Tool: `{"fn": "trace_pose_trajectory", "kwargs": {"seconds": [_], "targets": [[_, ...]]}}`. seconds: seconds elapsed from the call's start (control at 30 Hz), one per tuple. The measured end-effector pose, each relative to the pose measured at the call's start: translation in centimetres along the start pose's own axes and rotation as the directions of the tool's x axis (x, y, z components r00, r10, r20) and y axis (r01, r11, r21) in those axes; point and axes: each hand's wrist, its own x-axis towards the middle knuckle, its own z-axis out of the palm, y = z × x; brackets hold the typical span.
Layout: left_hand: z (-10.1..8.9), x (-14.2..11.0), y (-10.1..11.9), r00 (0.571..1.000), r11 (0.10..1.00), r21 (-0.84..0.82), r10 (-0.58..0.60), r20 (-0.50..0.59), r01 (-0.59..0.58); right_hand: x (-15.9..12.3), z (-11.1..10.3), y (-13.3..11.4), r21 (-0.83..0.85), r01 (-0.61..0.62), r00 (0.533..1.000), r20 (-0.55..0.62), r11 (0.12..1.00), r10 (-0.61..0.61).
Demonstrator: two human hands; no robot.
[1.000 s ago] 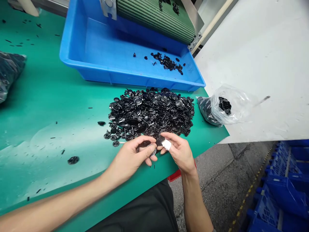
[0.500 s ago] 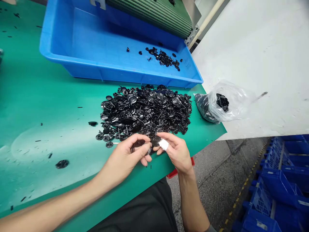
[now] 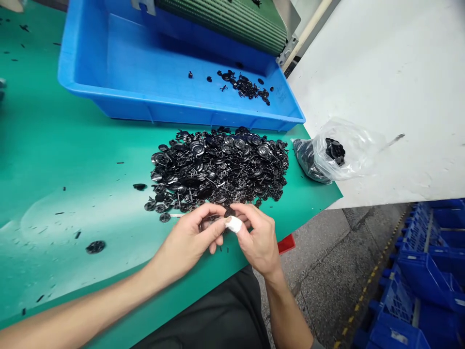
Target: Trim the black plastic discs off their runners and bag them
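Both hands meet in front of a heap of small black plastic parts [image 3: 221, 165], mostly round discs and thin pronged pieces. My left hand [image 3: 198, 232] curls closed around several black round plastic parts [image 3: 206, 223], largely hidden by its fingers. My right hand [image 3: 257, 235], with white tape [image 3: 233, 224] wrapped on the thumb, pinches a black round plastic part [image 3: 229, 212] against the left fingertips. How the held pieces fit against each other is hidden.
Behind the heap stands a blue tray [image 3: 181, 104] with some black parts inside, under a green conveyor belt [image 3: 225, 24]. A clear plastic bag [image 3: 348, 150] of black parts lies at the right edge. Loose bits dot the green table [image 3: 90, 145]. Blue crates [image 3: 417, 271] stand on the floor.
My right hand has moved left, bringing its black round part up to my left hand, so the fingertips now touch. The left hand stays nearly in place.
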Motion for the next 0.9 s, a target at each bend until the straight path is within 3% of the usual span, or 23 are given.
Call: {"fn": "trace_pose_trajectory", "kwargs": {"seconds": [0.17, 0.4, 0.73, 0.9], "targets": [[0.1, -0.2, -0.3, 0.998, 0.996, 0.061, 0.069, 0.011, -0.069, -0.1, 0.6, -0.8, -0.044, -0.023, 0.998, -0.052, 0.999, 0.021], [0.3, -0.4, -0.1, 0.995, 0.993, 0.073, 0.098, -0.036, -0.096, 0.2, 1.2, -1.3, -0.039, 0.080, 0.990, -0.114, 0.996, -0.084], [0.6, -0.3, 0.6, 0.994, 0.999, 0.012, 0.044, -0.104, -0.043, 0.3, 2.9, -1.1, -0.055, -0.071, 0.980, -0.191, 0.996, 0.060], [0.4, -0.3, 0.7, 0.992, 1.000, -0.001, -0.011, -0.125, 0.011, 0.2, 2.4, -1.2, 0.013, -0.081, 0.981, -0.173, 0.997, 0.082]]}}
